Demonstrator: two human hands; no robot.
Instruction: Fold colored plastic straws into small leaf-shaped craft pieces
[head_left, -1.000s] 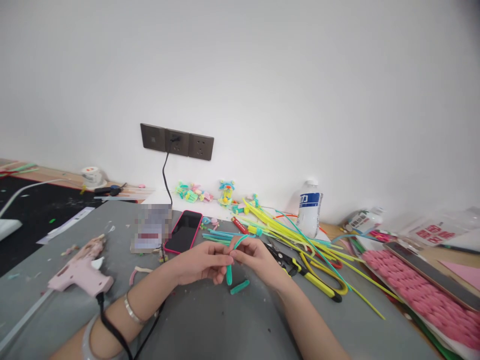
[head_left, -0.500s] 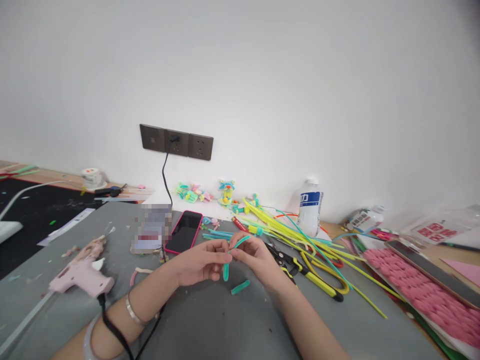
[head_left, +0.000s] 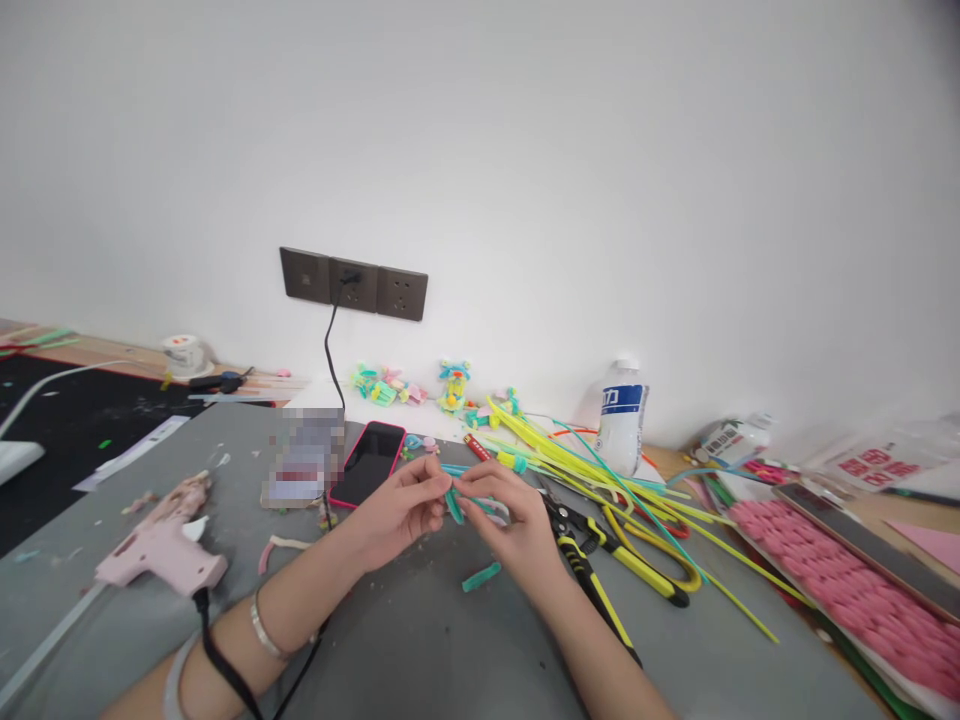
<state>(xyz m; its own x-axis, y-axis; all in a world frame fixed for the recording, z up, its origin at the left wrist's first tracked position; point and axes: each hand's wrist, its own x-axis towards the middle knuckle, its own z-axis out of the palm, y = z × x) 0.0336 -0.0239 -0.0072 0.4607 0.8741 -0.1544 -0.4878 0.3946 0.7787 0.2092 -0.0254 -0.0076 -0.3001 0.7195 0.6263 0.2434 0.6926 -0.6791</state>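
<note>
A short teal pipe cleaner [head_left: 454, 506] is bent between my two hands, above the grey mat. My left hand [head_left: 409, 510] pinches it from the left with thumb and forefinger. From the right, the fingertips of my right hand [head_left: 510, 510] close on the same piece, and part of it is hidden behind them. Just below the hands a second cut teal piece [head_left: 481, 577] lies on the mat. Yellow-and-black pliers [head_left: 592, 575] lie right beside my right wrist.
A pink glue gun [head_left: 161, 550] with a black cord lies at left, near my left forearm. A pink-edged phone [head_left: 367, 463] lies behind my left hand. Yellow pipe cleaners [head_left: 555, 450], a white bottle [head_left: 622, 415] and small fuzzy figures [head_left: 454, 385] are farther back.
My right hand has turned and its fingers have come closer to my left hand. The teal pipe cleaner has shifted and is now more covered by the fingers.
</note>
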